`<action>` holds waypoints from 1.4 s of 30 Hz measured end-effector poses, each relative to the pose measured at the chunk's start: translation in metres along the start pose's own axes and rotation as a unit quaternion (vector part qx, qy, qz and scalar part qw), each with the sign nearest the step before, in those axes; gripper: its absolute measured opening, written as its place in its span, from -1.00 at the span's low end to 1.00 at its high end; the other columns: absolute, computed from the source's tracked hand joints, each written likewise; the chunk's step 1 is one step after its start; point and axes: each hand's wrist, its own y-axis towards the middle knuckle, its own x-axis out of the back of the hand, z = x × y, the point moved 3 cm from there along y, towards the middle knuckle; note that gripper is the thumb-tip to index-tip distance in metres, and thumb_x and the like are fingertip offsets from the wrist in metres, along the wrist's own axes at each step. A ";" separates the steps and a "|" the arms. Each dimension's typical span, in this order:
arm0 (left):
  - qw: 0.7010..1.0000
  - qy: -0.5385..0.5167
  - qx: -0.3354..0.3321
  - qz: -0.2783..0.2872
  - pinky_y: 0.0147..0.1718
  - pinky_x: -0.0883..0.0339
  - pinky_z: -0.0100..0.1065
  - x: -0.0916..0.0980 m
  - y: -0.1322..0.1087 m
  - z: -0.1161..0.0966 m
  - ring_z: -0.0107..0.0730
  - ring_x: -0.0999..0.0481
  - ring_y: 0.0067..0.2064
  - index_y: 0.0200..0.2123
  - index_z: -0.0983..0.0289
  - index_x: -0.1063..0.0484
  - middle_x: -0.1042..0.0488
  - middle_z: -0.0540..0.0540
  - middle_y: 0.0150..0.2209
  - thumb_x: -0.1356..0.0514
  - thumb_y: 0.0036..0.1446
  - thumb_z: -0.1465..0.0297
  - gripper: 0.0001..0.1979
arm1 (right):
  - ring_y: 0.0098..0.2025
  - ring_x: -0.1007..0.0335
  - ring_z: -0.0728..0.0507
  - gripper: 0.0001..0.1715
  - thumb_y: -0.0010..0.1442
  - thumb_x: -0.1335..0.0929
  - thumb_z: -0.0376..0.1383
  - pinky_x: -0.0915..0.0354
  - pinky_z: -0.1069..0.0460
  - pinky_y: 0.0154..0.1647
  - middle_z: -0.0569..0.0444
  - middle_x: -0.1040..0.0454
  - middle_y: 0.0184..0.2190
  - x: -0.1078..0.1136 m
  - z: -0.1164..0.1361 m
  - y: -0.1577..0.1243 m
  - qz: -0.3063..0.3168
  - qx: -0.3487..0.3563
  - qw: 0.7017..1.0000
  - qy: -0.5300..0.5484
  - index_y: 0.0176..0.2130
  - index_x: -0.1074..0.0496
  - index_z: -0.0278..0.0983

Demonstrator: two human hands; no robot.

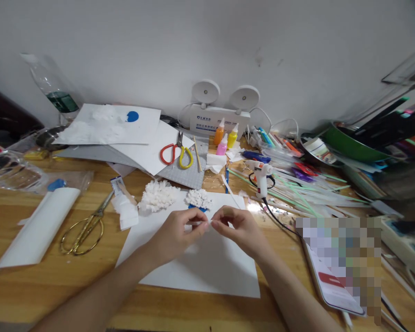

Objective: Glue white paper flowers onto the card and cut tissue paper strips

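Over a white sheet of paper (207, 272), my left hand (180, 230) and my right hand (238, 226) meet fingertip to fingertip, each closed in a pinch. A tiny white bit seems to show between the fingertips, too small to name. Just beyond my hands sits a cluster of small white balls (198, 198) with blue beneath it. To its left, a heap of crumpled white tissue-like pieces (158, 196) rests at the sheet's far edge. Folded white tissue (125, 212) lies left of that, near gold-handled scissors (86, 230).
A hot glue gun (262, 177) stands at right, its cord running toward a tablet (332, 286). Red-and-yellow-handled cutters (177, 152) lie on stacked boards. Paint bottles (222, 143) stand before an emergency light (217, 117). A rolled white sheet (38, 230) is at left; many strips (297, 193) lie at right.
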 end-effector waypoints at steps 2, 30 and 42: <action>1.000 -0.003 0.001 -0.002 -0.48 -0.21 -0.49 0.000 0.000 0.000 -0.45 -0.35 -0.38 -0.45 0.25 -0.35 -0.40 -0.01 -0.46 -0.04 0.05 0.31 -0.84 | -0.50 -0.19 -0.01 -0.87 0.01 -0.33 -0.26 -0.13 0.08 -0.47 0.12 -0.33 -0.55 0.001 0.001 0.000 -0.009 -0.002 1.000 -0.006 -0.45 -0.40 -0.30; 0.997 0.043 -0.043 -0.050 -0.45 -0.28 -0.51 -0.005 0.002 0.009 -0.45 -0.44 -0.33 -0.37 0.26 -0.39 -0.47 0.02 -0.38 -0.05 0.04 0.42 -0.87 | -0.48 -0.23 -0.01 -0.95 0.04 -0.31 -0.36 -0.15 0.08 -0.45 0.13 -0.34 -0.53 -0.008 0.000 -0.005 -0.024 0.036 0.999 -0.021 -0.46 -0.35 -0.28; 0.993 0.069 -0.070 -0.062 -0.34 -0.29 -0.44 -0.007 0.001 0.006 -0.44 -0.43 -0.33 -0.32 0.29 -0.41 -0.48 0.05 -0.37 -0.05 0.05 0.41 -0.83 | -0.48 -0.24 -0.03 -0.94 0.01 -0.34 -0.38 -0.15 0.07 -0.47 0.13 -0.35 -0.55 -0.005 0.003 -0.005 -0.103 0.081 0.986 -0.103 -0.49 -0.35 -0.27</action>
